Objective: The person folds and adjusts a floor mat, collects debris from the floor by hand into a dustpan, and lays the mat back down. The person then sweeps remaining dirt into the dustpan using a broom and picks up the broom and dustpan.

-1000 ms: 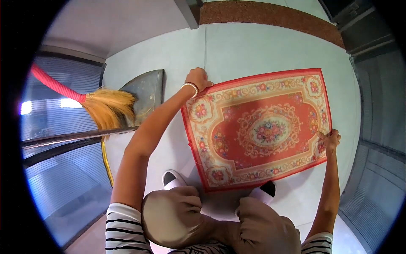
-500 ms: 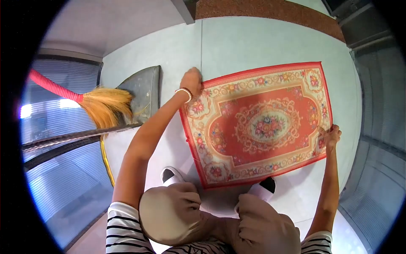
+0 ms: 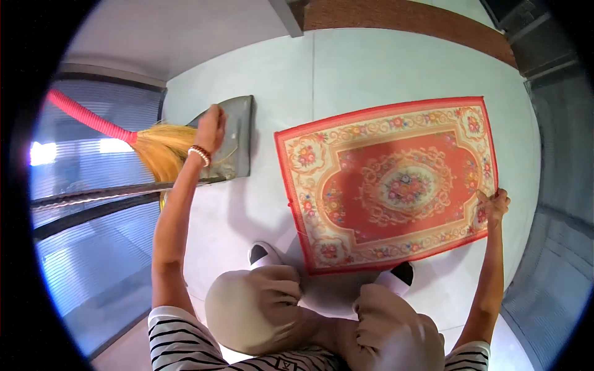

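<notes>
A red rug with a cream floral border lies in front of my feet. My right hand grips its right edge near the lower corner, thumb on the top face. Away from the rug, my left hand is over the grey dustpan, a beaded bracelet on its wrist. Its fingers are curled together, and whatever they may hold is hidden. Close by, the straw bristles of a broom with a pink-wrapped handle rest at the dustpan, partly behind my left forearm.
Pale floor tiles surround the rug. Ribbed glass panels stand at the left and right. A brown stone strip crosses the far side. My shoes are at the rug's near edge.
My left hand has let go of the rug's upper left corner and moved left over the dustpan. My right hand still grips the right edge. The view has shifted slightly.
</notes>
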The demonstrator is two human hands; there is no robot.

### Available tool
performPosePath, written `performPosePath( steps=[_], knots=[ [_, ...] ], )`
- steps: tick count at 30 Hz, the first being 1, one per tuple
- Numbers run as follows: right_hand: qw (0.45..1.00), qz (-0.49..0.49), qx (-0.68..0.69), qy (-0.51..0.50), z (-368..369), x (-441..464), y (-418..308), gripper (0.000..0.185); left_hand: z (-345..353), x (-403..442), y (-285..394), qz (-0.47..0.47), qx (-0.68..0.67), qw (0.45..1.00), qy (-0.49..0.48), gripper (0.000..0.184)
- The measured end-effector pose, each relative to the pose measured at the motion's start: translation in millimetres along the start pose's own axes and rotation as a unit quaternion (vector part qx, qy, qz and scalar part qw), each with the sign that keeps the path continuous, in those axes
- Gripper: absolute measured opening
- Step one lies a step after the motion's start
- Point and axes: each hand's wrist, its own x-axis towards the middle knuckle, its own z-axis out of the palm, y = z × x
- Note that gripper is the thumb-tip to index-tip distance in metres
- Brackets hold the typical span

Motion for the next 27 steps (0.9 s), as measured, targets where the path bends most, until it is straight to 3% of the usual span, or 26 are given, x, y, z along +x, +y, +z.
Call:
performPosePath(
  steps=[2,5,6,7,9,10,13,14,17,18,20,23,25,26,27],
  knots=[
    [1.0,0.005,0.007,-0.007,3.4,3.3,2.8,0.089,-22.9,-8.3,-31.8,-0.054,-0.024,0.998,-0.005,0.01],
    [0.998,0.017,0.061,-0.02,12.3,12.0,10.6,0.09,-57.9,-23.8,-52.9,-0.088,0.097,0.991,0.028,0.01],
    [0.999,0.014,0.04,-0.026,10.1,13.5,7.9,0.09,-65.3,-25.7,-58.4,-0.051,0.105,0.992,0.056,0.012],
    [0.999,0.013,0.017,-0.031,7.8,13.4,6.9,0.09,-73.0,-27.2,-61.8,-0.1,0.099,0.989,0.048,0.014],
    [1.0,0.007,-0.005,-0.022,1.4,9.3,4.9,0.091,-87.0,-28.9,-57.4,-0.102,0.128,0.986,0.024,0.014],
    [1.0,0.001,-0.003,-0.011,2.7,7.9,4.7,0.091,-88.9,-31.0,-57.6,-0.096,0.155,0.983,-0.013,0.009],
    [0.998,-0.003,0.053,-0.021,-6.6,-4.3,-10.9,0.086,-66.7,-29.3,-75.1,-0.174,0.16,0.948,-0.212,0.024],
    [0.996,-0.001,0.079,-0.03,-11.6,-9.0,-16.7,0.083,-60.0,-37.5,-62.8,-0.112,0.23,0.952,-0.168,0.043],
    [0.999,0.012,0.038,-0.022,-11.2,-8.3,-19.4,0.082,-55.2,-33.4,23.0,-0.145,0.236,0.961,-0.013,0.049],
    [0.999,0.034,-0.006,-0.029,-13.1,-6.6,-22.7,0.081,-48.0,-34.7,37.9,-0.118,0.177,0.976,0.056,0.045],
    [0.998,0.049,-0.017,-0.031,-14.4,-4.9,-23.6,0.085,-19.2,-44.5,47.3,-0.113,0.091,0.986,-0.076,0.044],
    [0.996,-0.033,-0.068,0.036,12.6,11.8,3.7,0.081,61.9,-92.9,48.6,-0.145,-0.058,0.963,-0.218,0.043],
    [0.993,-0.006,0.076,-0.085,-11.8,6.7,-16.4,0.068,88.3,-127.7,80.9,-0.147,-0.088,0.967,-0.186,0.048],
    [0.978,0.007,0.148,-0.145,-21.3,3.6,-23.6,0.062,111.7,-145.8,81.0,-0.196,-0.183,0.95,-0.162,0.05],
    [0.977,-0.057,0.169,-0.112,-23.6,3.5,-19.9,0.054,117.8,-150.6,95.5,-0.245,-0.276,0.919,-0.136,0.052]
  ],
)
